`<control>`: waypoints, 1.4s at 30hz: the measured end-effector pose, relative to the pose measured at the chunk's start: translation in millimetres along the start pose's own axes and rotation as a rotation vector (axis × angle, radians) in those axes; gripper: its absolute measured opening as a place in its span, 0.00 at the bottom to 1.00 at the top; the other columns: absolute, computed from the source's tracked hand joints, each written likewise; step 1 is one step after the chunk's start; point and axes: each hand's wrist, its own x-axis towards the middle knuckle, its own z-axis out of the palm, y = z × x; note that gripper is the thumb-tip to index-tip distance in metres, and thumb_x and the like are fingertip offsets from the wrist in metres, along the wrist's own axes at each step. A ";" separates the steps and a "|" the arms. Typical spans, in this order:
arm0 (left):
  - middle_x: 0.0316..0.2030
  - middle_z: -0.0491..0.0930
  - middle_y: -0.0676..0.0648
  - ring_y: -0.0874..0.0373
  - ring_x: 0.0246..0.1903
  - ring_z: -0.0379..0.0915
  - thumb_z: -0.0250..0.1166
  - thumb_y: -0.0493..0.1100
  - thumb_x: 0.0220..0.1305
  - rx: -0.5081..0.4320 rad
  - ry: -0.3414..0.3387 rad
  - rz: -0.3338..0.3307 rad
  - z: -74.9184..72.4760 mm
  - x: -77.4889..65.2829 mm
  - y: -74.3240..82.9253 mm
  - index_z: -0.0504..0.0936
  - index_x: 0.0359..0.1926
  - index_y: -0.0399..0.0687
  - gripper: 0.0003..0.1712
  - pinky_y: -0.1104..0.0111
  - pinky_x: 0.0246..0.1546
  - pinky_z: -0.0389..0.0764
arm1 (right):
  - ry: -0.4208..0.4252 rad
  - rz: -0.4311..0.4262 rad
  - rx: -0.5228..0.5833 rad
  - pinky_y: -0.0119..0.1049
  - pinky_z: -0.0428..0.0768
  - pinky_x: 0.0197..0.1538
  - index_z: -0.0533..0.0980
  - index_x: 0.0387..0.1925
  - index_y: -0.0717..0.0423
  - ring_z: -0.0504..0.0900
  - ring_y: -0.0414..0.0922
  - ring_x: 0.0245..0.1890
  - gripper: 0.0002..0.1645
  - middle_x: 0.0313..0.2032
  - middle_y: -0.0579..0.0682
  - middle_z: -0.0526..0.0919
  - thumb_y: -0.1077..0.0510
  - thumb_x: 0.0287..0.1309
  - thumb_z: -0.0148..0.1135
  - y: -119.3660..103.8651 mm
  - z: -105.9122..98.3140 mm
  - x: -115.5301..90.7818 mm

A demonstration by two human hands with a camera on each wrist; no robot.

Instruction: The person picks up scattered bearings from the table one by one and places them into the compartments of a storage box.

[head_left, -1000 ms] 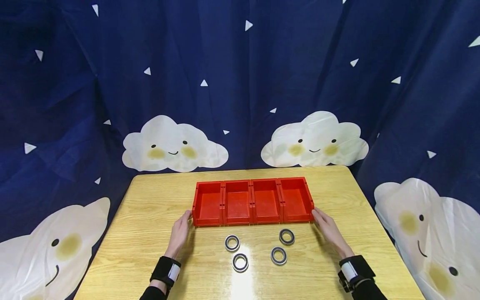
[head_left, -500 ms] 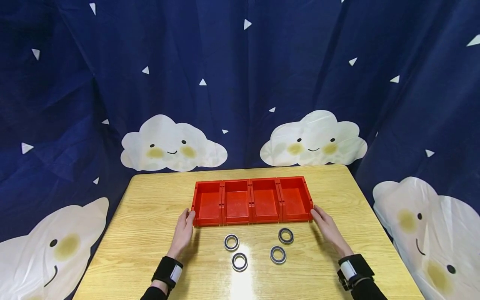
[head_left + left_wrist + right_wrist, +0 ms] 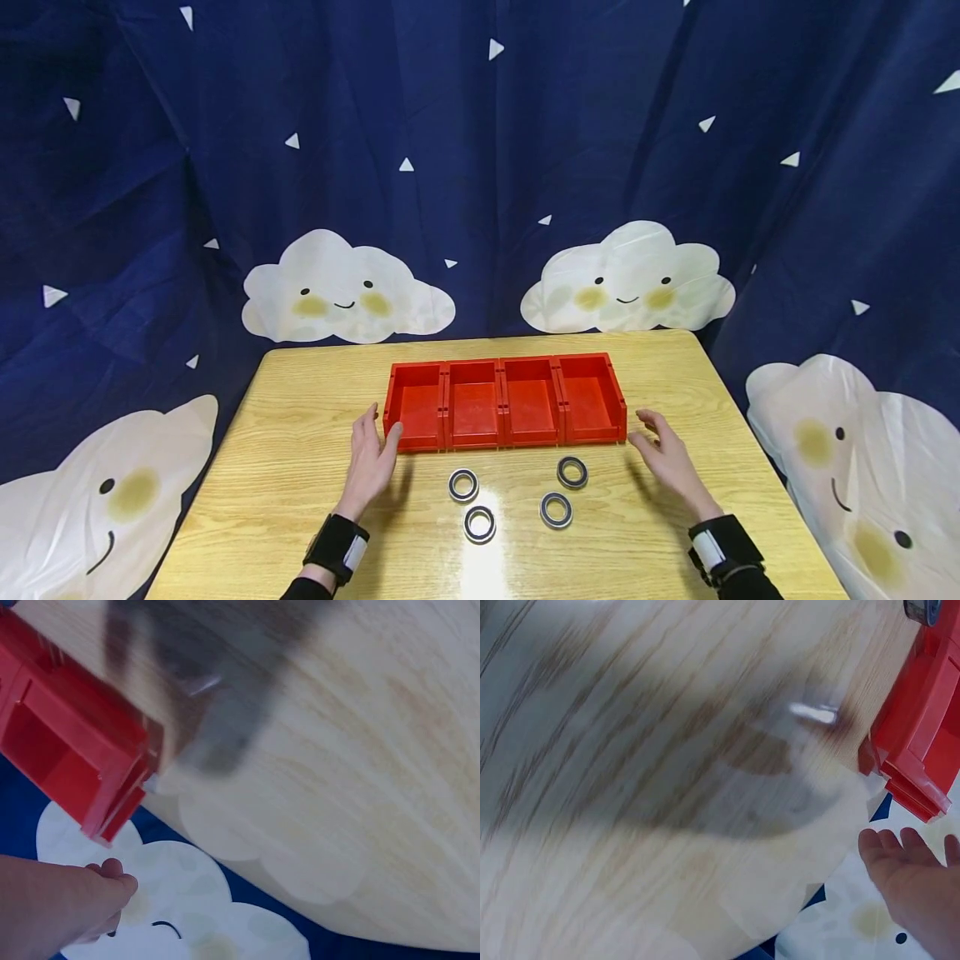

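A red bin row, made of several joined open bins, sits across the middle of the table. My left hand is at its left end, fingers extended, thumb over the front left corner; I cannot tell whether it touches. At the right end, my right hand is slightly apart from the bin wall, its fingers loosely bent around nothing. In front of the bins lie several ball bearings, among them a left one, a front one and a right one. The right wrist view shows the right hand below the bin corner.
The wooden table extends past the bins on both sides. Behind it hangs a dark blue curtain with white clouds and triangles. A black wrist strap is on each wrist.
Both hands have loosened from the ends of the bin row. The right hand has drawn away to the right, and the left hand's thumb and fingers have spread. Bins and bearings stay in place.
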 end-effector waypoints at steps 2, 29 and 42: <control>0.61 0.55 0.35 0.42 0.61 0.53 0.50 0.56 0.68 -0.017 -0.036 0.039 0.6 -1.9 3.8 0.51 0.69 0.37 0.38 0.49 0.59 0.60 | 0.009 -0.041 -0.060 0.60 0.65 0.55 0.63 0.58 0.69 0.64 0.64 0.57 0.28 0.56 0.68 0.68 0.57 0.62 0.56 0.4 -0.4 -3.4; 0.69 0.53 0.47 0.51 0.67 0.48 0.52 0.57 0.66 0.014 -0.281 0.204 23.7 -30.5 0.2 0.50 0.72 0.52 0.38 0.51 0.63 0.54 | -0.112 -0.294 -0.207 0.58 0.63 0.56 0.74 0.34 0.51 0.69 0.59 0.53 0.19 0.51 0.59 0.74 0.63 0.38 0.74 12.7 35.3 -33.6; 0.69 0.53 0.45 0.46 0.66 0.48 0.51 0.57 0.67 0.024 -0.317 0.269 29.3 -34.6 -7.8 0.52 0.71 0.47 0.37 0.49 0.63 0.53 | -0.148 -0.324 -0.197 0.54 0.64 0.56 0.75 0.30 0.47 0.70 0.55 0.53 0.17 0.51 0.57 0.76 0.60 0.38 0.75 14.8 53.0 -32.9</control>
